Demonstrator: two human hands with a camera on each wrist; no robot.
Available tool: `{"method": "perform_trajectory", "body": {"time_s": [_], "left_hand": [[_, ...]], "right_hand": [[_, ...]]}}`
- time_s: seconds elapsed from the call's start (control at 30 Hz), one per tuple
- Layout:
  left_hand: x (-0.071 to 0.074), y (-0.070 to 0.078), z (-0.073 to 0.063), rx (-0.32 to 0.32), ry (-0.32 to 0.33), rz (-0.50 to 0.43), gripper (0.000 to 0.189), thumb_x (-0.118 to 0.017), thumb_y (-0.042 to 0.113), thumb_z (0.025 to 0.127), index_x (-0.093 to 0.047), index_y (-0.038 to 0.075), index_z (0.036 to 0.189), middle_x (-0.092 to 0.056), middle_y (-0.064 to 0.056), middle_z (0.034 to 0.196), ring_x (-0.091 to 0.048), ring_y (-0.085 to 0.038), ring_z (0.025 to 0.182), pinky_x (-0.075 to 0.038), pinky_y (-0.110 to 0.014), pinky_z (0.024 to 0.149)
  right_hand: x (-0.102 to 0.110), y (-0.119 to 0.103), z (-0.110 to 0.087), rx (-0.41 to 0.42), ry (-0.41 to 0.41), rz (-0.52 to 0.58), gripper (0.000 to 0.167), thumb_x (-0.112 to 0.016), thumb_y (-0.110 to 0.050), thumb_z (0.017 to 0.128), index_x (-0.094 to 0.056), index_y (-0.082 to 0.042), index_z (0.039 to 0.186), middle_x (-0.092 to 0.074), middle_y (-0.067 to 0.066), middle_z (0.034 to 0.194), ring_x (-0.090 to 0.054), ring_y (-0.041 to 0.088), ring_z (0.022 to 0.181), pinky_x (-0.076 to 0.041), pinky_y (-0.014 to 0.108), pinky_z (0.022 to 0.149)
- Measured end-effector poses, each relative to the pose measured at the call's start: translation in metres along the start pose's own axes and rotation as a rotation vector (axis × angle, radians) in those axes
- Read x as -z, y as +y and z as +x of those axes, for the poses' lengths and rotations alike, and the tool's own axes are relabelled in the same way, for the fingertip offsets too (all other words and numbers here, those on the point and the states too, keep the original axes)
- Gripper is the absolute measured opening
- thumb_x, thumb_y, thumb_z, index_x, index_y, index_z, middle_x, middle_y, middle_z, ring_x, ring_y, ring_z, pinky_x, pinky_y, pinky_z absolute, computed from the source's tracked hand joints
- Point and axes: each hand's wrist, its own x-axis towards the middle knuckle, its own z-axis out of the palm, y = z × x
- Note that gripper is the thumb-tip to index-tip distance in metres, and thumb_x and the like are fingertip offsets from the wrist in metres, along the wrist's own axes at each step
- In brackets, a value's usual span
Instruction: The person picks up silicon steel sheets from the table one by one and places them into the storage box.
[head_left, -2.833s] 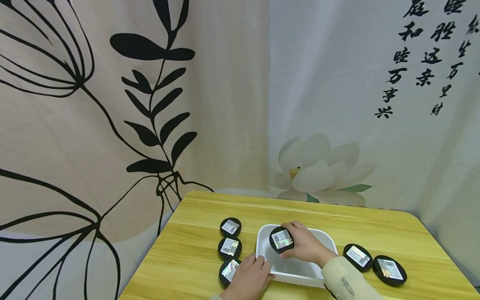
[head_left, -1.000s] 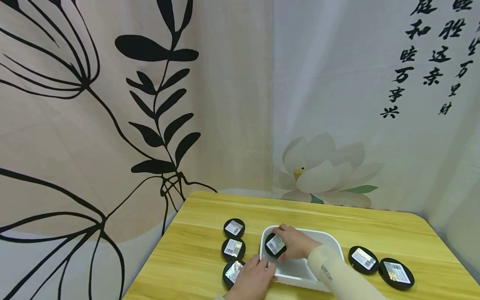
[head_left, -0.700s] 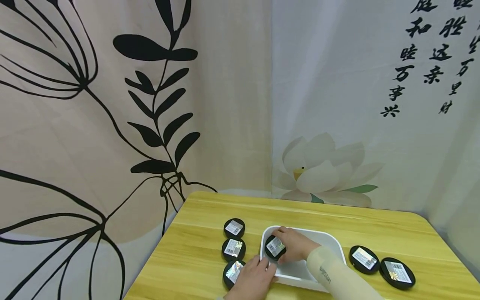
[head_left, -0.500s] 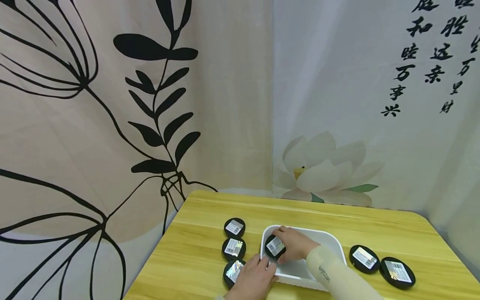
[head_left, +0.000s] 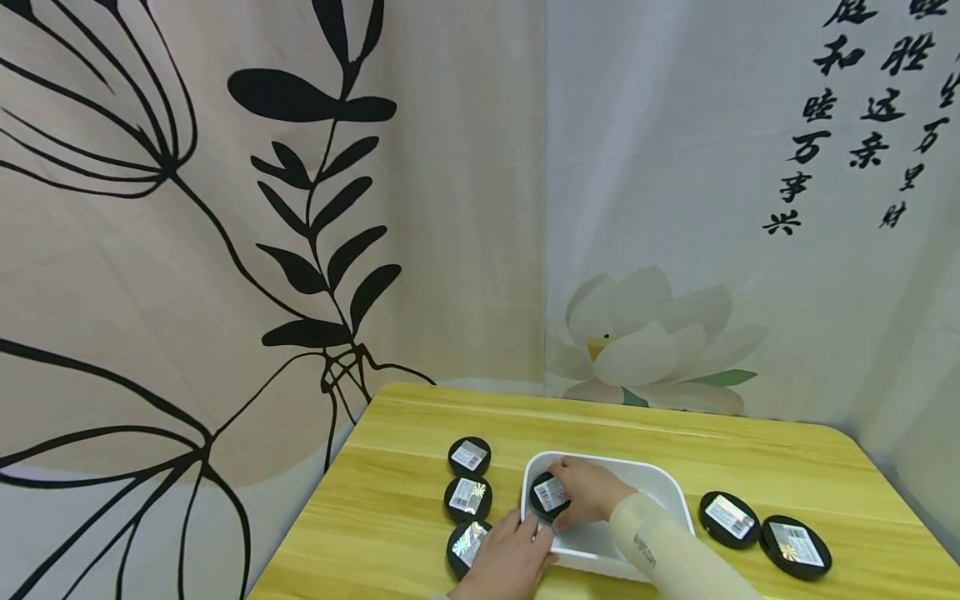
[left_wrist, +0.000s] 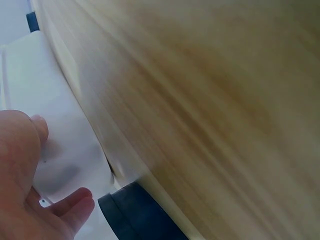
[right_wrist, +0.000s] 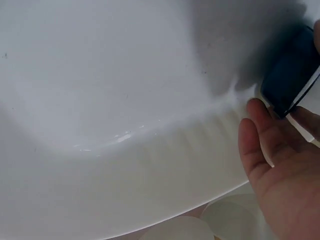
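My right hand (head_left: 592, 492) holds a round black container (head_left: 551, 495) with a barcode label, low inside the left end of a white rectangular tray (head_left: 609, 540). In the right wrist view, fingers (right_wrist: 260, 145) and thumb reach its edge, close to the tray's wall. My left hand (head_left: 510, 557) grips the tray's front left corner. The left wrist view shows its thumb and fingers at the tray's white wall (left_wrist: 55, 85), with another black container (left_wrist: 145, 215) beside it on the table.
Left of the tray, three labelled black containers stand in a column: a back one (head_left: 469, 456), a middle one (head_left: 467, 498) and a front one (head_left: 465, 546) partly behind my left hand. Two more, an inner one (head_left: 728, 519) and an outer one (head_left: 796, 547), lie right of the tray on the wooden table (head_left: 360, 533).
My right hand has lowered the black container from above the tray into its left end. Over the last half second, the fingers have slid slightly right on it. My left hand stays at the corner.
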Motion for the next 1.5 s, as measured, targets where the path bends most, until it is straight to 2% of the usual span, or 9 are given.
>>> {"method": "perform_trajectory", "body": {"time_s": [0.4,0.6,0.8,0.97,1.23,1.5], "left_hand": [[-0.0005,-0.0006,-0.0005,-0.005,0.041,0.010,0.029,-0.067,0.052,0.091,-0.058,0.024,0.094,-0.056,0.006,0.088,-0.050,-0.014,0.079,-0.039,-0.025,0.063],[0.0009,0.0004,-0.0006,0.014,0.009,-0.012,0.028,-0.066,0.052,0.092,-0.058,0.025,0.096,-0.056,0.006,0.090,-0.051,-0.014,0.080,-0.041,-0.025,0.062],[0.0039,0.0002,0.0008,0.013,-0.049,-0.015,0.027,-0.062,0.051,0.095,-0.058,0.024,0.098,-0.056,0.005,0.091,-0.051,-0.014,0.082,-0.041,-0.025,0.064],[0.0047,0.0000,0.0016,0.010,-0.040,-0.004,0.028,-0.062,0.052,0.094,-0.058,0.025,0.099,-0.055,0.006,0.089,-0.050,-0.014,0.081,-0.040,-0.024,0.064],[0.0020,0.0009,0.0005,0.011,-0.039,-0.013,0.028,-0.063,0.052,0.094,-0.059,0.025,0.099,-0.056,0.006,0.091,-0.051,-0.014,0.082,-0.041,-0.025,0.064],[0.0001,-0.0001,0.0004,0.000,0.015,0.005,0.028,-0.065,0.053,0.092,-0.060,0.027,0.098,-0.056,0.007,0.090,-0.050,-0.013,0.081,-0.040,-0.024,0.063]], "right_hand": [[-0.0014,-0.0030,-0.0027,-0.009,0.025,-0.093,0.074,-0.095,-0.045,0.061,-0.065,-0.006,0.116,-0.068,0.005,0.105,-0.066,0.024,0.101,-0.052,0.046,0.096],[-0.0036,-0.0022,-0.0027,-0.007,0.030,-0.125,0.076,-0.095,-0.047,0.061,-0.065,-0.006,0.117,-0.069,0.005,0.104,-0.066,0.024,0.101,-0.052,0.045,0.096],[-0.0022,-0.0022,-0.0027,-0.012,0.020,-0.115,0.080,-0.095,-0.047,0.061,-0.064,-0.005,0.121,-0.069,0.007,0.108,-0.066,0.026,0.104,-0.051,0.046,0.099],[-0.0023,-0.0012,-0.0011,-0.004,0.011,-0.102,0.081,-0.094,-0.046,0.062,-0.064,-0.008,0.126,-0.071,0.006,0.113,-0.065,0.027,0.110,-0.050,0.048,0.101],[-0.0019,-0.0024,-0.0032,-0.002,0.029,-0.087,0.079,-0.095,-0.045,0.061,-0.066,-0.011,0.125,-0.072,0.004,0.111,-0.066,0.026,0.107,-0.051,0.048,0.099],[0.0012,-0.0031,-0.0067,-0.043,0.023,-0.035,0.080,-0.096,-0.042,0.059,-0.065,-0.013,0.127,-0.073,0.005,0.112,-0.066,0.029,0.108,-0.051,0.052,0.098]]}}
